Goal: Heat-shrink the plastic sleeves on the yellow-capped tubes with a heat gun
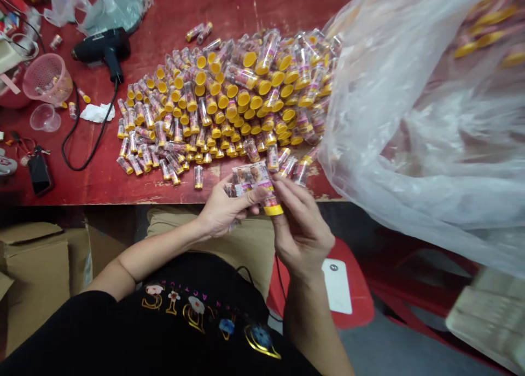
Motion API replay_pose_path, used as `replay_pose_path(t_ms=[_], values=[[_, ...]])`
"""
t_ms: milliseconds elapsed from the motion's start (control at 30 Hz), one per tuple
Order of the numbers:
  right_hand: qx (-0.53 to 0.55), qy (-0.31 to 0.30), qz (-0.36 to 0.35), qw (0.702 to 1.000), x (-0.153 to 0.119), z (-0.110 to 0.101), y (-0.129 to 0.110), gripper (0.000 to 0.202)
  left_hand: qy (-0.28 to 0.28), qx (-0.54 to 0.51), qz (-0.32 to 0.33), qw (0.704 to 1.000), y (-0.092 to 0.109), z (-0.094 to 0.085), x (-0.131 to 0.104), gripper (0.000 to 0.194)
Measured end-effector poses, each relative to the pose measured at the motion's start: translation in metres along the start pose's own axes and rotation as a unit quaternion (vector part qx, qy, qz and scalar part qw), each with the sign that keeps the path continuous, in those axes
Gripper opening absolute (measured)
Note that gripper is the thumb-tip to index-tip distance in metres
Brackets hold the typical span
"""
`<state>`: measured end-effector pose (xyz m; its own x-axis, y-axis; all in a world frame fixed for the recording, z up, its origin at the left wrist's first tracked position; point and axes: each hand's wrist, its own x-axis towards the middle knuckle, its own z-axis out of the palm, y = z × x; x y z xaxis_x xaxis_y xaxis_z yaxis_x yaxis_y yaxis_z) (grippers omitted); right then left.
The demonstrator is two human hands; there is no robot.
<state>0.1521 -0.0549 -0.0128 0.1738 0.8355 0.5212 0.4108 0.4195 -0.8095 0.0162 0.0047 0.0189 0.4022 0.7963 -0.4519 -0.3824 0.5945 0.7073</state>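
Observation:
Just over the near table edge, my left hand [223, 209] is closed on printed clear plastic sleeves [243, 175], its thumb lying across them. My right hand [303, 225] pinches a small clear tube [271, 202] with a pink printed label and a yellow cap, which points down toward me. The tube touches or sits within one of the sleeves; I cannot tell which. Beyond both hands spreads a large heap of similar yellow-capped tubes [223, 100]. One tube [198, 177] stands apart from the heap, near the table edge.
A large translucent plastic bag [369, 124] with more tubes covers the right side. At left are a black heat gun [102, 47] with its cord, a pink basket [48, 80], a clear cup [44, 118], a phone [40, 172] and white tissue [97, 112]. A red stool [353, 288] stands below.

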Motion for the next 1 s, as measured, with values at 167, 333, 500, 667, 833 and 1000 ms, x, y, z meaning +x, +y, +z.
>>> replay_pose_path(t_ms=[167, 333, 500, 667, 833, 1000], values=[[0.015, 0.085, -0.021, 0.996, 0.009, 0.011, -0.001, 0.043, 0.003, 0.015, -0.005, 1.0, -0.003, 0.001, -0.002, 0.068], [0.012, 0.119, 0.011, 0.993, 0.012, 0.019, 0.0, 0.03, 0.007, 0.007, -0.004, 1.0, -0.002, -0.002, -0.001, 0.068], [0.001, 0.113, 0.063, 0.992, 0.017, 0.025, 0.001, 0.018, 0.03, -0.003, -0.01, 0.999, 0.003, -0.004, 0.004, 0.063], [0.032, 0.116, 0.065, 0.991, 0.028, 0.038, 0.01, 0.014, 0.053, -0.025, 0.01, 0.998, 0.012, -0.009, 0.015, 0.062], [0.039, 0.133, 0.057, 0.989, 0.093, 0.069, 0.036, 0.017, 0.106, -0.086, 0.058, 0.989, 0.033, -0.016, 0.028, 0.047], [-0.039, 0.125, -0.034, 0.991, 0.188, 0.089, 0.07, 0.024, 0.113, -0.089, 0.062, 0.988, 0.041, -0.029, 0.026, 0.038]])
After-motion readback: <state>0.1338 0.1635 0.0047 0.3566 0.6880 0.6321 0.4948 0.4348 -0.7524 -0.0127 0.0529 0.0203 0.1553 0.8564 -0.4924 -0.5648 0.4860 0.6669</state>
